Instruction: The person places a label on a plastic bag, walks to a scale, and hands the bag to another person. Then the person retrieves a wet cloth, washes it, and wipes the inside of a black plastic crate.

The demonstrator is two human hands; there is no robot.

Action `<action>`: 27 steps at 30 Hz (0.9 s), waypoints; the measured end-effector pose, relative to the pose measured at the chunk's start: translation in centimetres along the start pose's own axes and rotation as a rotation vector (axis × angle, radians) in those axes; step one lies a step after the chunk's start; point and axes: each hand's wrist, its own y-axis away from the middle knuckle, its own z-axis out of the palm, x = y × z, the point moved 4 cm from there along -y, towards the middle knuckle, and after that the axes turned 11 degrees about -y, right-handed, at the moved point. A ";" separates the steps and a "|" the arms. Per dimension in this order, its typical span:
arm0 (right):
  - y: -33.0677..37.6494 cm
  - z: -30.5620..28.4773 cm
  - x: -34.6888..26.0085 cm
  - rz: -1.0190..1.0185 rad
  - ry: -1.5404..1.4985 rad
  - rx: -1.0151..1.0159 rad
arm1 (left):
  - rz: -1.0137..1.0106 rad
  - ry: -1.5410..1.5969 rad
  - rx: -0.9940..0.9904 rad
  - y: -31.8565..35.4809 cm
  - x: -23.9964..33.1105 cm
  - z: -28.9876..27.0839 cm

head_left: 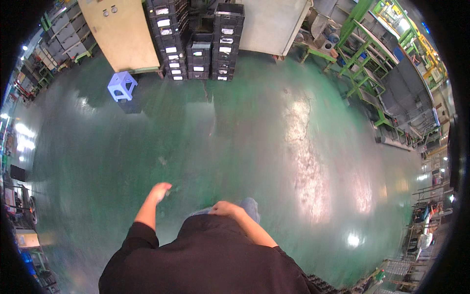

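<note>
My left hand [159, 190] hangs out to the left over the green floor, away from my body. Its fingers are small and smeared, so their hold is unclear; a faint pale patch shows beside them. Close in front of my dark shirt [210, 250] is my right hand [226, 208], its back turned up and its fingers curled in by the lower edge of the shirt. Whatever may be inside those fingers is hidden. Below that hand, part of a leg in blue jeans [250, 208] shows.
Ahead stand stacks of black crates [227, 46], between a cream panel [120, 34] and a grey-white panel [271, 24]. A light-blue plastic stool [122, 86] is before the cream one. Green metal frames [364, 73] line the right, with a pipe [395, 143] on the floor [245, 132].
</note>
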 end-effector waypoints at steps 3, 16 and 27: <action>-4.8 -10.5 1.1 -0.150 0.140 -0.107 | 0.424 -0.307 -0.143 -12.9 22.9 -1.2; -13.2 -54.2 4.6 -0.070 -0.349 -0.588 | 0.085 -0.845 -0.170 -37.7 53.3 6.9; -29.1 -92.1 13.2 0.381 0.717 -0.253 | -0.019 -0.907 -0.316 -61.8 66.4 2.6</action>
